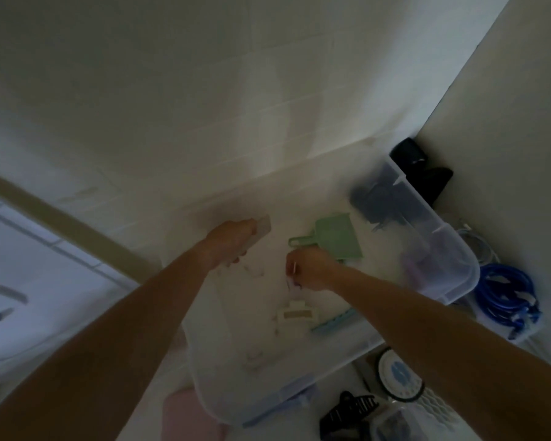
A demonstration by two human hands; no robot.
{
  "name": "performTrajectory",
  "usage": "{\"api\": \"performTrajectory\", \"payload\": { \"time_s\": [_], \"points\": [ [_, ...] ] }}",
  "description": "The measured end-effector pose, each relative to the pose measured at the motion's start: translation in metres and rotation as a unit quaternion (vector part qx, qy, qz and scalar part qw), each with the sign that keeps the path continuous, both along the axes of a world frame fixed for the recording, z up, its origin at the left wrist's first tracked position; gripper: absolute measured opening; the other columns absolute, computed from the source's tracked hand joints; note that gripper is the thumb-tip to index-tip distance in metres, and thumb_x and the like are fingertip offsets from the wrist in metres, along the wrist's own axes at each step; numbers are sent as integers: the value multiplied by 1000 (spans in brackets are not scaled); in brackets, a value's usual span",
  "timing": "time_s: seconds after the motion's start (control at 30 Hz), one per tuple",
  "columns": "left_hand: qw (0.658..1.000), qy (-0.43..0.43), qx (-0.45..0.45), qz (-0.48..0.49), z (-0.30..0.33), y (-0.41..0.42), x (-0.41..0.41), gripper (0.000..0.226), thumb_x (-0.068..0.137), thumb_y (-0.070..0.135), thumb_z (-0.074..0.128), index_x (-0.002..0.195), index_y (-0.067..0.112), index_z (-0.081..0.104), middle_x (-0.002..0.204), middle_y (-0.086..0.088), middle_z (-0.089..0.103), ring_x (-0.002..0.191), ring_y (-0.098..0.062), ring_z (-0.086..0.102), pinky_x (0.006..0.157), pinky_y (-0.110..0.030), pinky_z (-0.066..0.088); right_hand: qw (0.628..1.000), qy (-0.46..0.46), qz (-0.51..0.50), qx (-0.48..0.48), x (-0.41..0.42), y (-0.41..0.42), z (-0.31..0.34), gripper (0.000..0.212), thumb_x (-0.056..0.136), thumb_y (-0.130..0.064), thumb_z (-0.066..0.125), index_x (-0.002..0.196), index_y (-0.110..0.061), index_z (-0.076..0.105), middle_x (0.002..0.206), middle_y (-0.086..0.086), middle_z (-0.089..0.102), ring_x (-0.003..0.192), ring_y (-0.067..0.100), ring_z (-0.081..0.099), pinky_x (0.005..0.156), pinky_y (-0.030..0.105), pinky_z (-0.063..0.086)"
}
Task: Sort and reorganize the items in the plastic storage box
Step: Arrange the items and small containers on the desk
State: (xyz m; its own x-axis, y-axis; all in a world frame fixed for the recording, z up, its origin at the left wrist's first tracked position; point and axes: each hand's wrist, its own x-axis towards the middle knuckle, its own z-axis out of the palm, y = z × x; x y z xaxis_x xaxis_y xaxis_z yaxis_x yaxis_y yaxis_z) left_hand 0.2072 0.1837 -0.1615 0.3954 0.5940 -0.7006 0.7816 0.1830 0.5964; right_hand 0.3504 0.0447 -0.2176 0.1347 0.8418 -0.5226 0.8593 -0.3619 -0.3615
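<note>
A clear plastic storage box [210,399] lies below my arms, dim and blurred. Inside it rest a cream clip-like piece [295,315], a pale blue strip [333,319] and small white bits. My left hand [229,241] is shut on a flat pale grey rectangular piece [263,229] above the box's far end. My right hand [309,268] pinches a small thin white item [295,268] over the box. A green dustpan [337,238] lies just beyond my right hand.
A second clear box [458,275] with dark items stands at the right by the wall. Blue coiled cable [506,291] lies beside it, black objects [420,167] in the corner. A black hair claw [347,412] and a round blue-marked disc [400,374] lie near.
</note>
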Motion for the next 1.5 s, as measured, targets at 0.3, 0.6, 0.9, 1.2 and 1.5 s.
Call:
{"api": "performTrajectory", "payload": {
  "time_s": [0.3, 0.6, 0.9, 1.2, 1.5],
  "points": [
    [988, -33, 36, -147, 46, 0, -12, 84, 56, 65, 59, 99, -7, 69, 97, -23, 73, 89, -35, 71, 86, -43, 56, 967, -167, 190, -42, -15, 12, -7, 30, 90, -13, 57, 119, -8, 56, 117, 15, 59, 104, 33, 62, 86, 39, 51],
    [994, -91, -38, -37, 64, -26, -21, 35, 80, 26, 82, 103, 3, 69, 104, -18, 73, 83, -23, 69, 83, -38, 60, 647, 554, -512, 109, 3, -22, 97, 30, 87, 7, 42, 105, 3, 66, 94, 22, 68, 85, 33, 66, 88, 41, 56],
    [985, -167, -34, -22, 95, -114, 9, 57, 72, 61, 76, 100, 12, 64, 95, -9, 73, 81, -23, 74, 65, -35, 62, 566, 570, -564, 190, -50, -100, 141, 33, 93, -31, 63, 114, -7, 68, 101, 14, 70, 88, 29, 68, 87, 43, 56],
    [967, -217, -125, -52, 102, -135, -4, 20, 93, 26, 68, 104, 10, 71, 94, -12, 75, 82, -25, 72, 71, -33, 60, 562, 540, -567, 266, -74, -146, 152, 21, 96, -8, 54, 106, -13, 72, 104, 13, 74, 94, 28, 71, 76, 36, 58],
    [944, -287, -111, -121, 127, -180, 8, 19, 90, 18, 70, 101, 3, 74, 94, -15, 76, 82, -25, 74, 77, -33, 60, 520, 498, -604, 342, -81, -204, 180, 22, 96, -8, 55, 113, -10, 69, 104, 15, 74, 89, 25, 70, 71, 30, 57]
  ]
}}
